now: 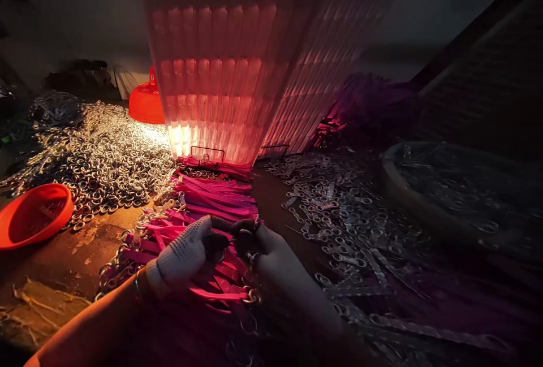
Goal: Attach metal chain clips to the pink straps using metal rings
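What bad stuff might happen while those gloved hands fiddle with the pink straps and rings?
The light is dim, and the white knitted left glove and darker right glove pinch a small metal ring, so fingers might get nipped. The pile of pink straps with rings could tangle or slide. The heap of loose silver rings might spill off the brown table.

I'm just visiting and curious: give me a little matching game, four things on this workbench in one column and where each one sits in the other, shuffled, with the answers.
Things:
1. orange bowl
2. heap of metal rings
3. pink straps
4. round basin

Places:
A. far right, in shadow
B. left edge of the bench
C. centre, just beyond the gloved hands
D. back left, in the lamp light

Pairs: 1-B, 2-D, 3-C, 4-A
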`<state>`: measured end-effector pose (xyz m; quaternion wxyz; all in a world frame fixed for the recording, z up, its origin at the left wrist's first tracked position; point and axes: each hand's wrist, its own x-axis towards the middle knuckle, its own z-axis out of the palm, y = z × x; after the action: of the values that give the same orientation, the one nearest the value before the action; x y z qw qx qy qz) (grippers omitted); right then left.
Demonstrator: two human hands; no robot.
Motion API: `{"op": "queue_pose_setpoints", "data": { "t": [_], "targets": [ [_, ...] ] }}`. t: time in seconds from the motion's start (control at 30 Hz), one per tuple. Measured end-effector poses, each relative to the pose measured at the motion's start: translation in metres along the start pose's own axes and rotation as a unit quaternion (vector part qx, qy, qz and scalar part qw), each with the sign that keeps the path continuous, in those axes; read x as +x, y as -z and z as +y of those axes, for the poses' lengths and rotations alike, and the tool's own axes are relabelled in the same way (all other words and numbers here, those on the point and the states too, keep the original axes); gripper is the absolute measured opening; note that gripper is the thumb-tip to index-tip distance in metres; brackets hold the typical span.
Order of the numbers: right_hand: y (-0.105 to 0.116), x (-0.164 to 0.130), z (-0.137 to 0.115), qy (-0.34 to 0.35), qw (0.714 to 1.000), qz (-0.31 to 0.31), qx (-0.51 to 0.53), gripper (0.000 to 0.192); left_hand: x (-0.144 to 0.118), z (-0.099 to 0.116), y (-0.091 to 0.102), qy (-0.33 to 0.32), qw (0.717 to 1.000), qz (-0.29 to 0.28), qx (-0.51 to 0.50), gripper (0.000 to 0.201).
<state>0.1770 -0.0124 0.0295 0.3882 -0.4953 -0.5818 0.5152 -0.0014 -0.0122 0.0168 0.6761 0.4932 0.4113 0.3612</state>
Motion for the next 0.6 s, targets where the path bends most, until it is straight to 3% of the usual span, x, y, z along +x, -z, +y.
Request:
{"op": "queue_pose_setpoints", "data": {
  "t": [0.13, 0.23, 0.3, 0.4, 0.5, 0.6],
  "targets": [
    [0.006, 0.003, 0.005, -0.031, 0.999, 0.018, 0.031, 0.025, 0.006, -0.012, 0.012, 0.133, 0.954, -0.063, -0.263, 0.022],
    [0.007, 0.004, 0.007, -0.028, 0.999, -0.019, 0.015, 0.021, 0.006, -0.019, 0.015, 0.118, 0.949, -0.044, -0.290, 0.030],
    [0.007, 0.005, 0.007, -0.054, 0.997, -0.044, 0.043, 0.022, 0.002, -0.019, 0.013, 0.057, 0.974, 0.003, -0.218, 0.025],
    [0.007, 0.007, 0.007, -0.086, 0.989, -0.056, 0.103, 0.023, -0.007, -0.013, 0.006, -0.042, 0.996, 0.079, -0.012, 0.018],
    [0.008, 0.008, 0.007, -0.093, 0.985, -0.062, 0.133, 0.023, -0.011, -0.007, 0.000, -0.140, 0.968, 0.092, 0.189, 0.023],
    [0.009, 0.005, 0.003, -0.082, 0.988, -0.096, 0.094, 0.021, -0.009, -0.006, -0.002, -0.199, 0.934, 0.084, 0.284, 0.023]
  ]
}}
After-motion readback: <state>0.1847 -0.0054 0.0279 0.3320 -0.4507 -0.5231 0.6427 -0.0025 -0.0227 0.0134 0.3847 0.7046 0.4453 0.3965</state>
